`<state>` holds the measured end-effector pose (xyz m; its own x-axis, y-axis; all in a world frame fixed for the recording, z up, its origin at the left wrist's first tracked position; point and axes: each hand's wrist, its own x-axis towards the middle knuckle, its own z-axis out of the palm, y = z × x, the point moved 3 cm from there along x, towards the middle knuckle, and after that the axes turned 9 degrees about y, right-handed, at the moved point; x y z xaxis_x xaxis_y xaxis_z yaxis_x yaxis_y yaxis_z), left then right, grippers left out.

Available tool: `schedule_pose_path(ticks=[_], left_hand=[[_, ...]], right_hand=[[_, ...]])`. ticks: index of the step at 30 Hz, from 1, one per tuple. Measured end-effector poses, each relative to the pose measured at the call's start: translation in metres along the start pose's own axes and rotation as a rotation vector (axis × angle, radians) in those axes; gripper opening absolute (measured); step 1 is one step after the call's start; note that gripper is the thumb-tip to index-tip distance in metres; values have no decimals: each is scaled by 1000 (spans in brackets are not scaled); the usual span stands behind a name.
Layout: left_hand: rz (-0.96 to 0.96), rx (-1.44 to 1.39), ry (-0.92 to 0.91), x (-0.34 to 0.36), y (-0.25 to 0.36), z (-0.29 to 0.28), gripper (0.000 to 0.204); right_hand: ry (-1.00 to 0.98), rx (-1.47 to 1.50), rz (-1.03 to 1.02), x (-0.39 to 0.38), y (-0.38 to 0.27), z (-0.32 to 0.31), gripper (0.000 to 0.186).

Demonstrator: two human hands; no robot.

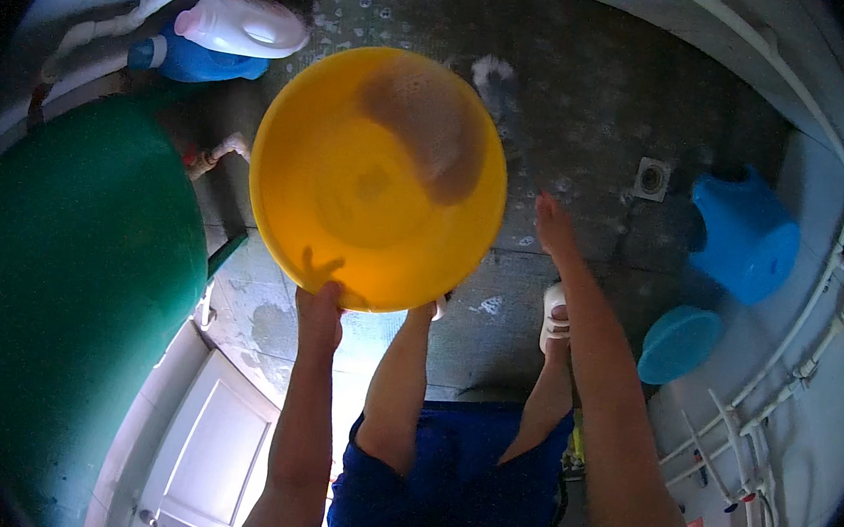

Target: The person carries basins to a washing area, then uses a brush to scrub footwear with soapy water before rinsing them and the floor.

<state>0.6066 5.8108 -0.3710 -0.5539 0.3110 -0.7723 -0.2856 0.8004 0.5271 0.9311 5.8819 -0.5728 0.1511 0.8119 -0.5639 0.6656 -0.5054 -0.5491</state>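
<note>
A large round yellow basin (309, 183) is held up in front of me, tilted, with a little foamy, murky water (444, 125) pooled toward its far right side. My left hand (319, 310) grips the near rim; its fingers show as a shadow through the plastic. To the right of the basin, apart from it, my right hand (555, 225) hangs over the dark floor. Its fingers are stretched out and nothing shows in them.
A large green tub (67, 303) fills the left side. White and blue bottles (247, 25) lie at the far left. A floor drain (652, 179), a blue plastic stool (751, 237) and a teal basin (681, 344) are on the right, near wall pipes (799, 372). Wet suds spot the floor.
</note>
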Motion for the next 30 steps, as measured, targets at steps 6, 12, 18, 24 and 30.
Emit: schedule_pose_path(ticks=[6, 12, 18, 24, 30], left_hand=[[123, -78, -53, 27, 46, 8, 44], [-55, -225, -33, 39, 39, -40, 57], [-236, -553, 82, -5, -9, -48, 59], [-209, -555, 137, -9, -21, -96, 60], [-231, -553, 186, -21, -47, -120, 61]], right_hand=[[-152, -168, -36, 112, -123, -18, 35], [-342, -419, -200, -25, -36, 4, 39], [-211, -133, 44, 120, -141, 59, 40], [-163, 14, -147, -5, -104, 125, 30], [-215, -371, -196, 85, -208, 140, 32]])
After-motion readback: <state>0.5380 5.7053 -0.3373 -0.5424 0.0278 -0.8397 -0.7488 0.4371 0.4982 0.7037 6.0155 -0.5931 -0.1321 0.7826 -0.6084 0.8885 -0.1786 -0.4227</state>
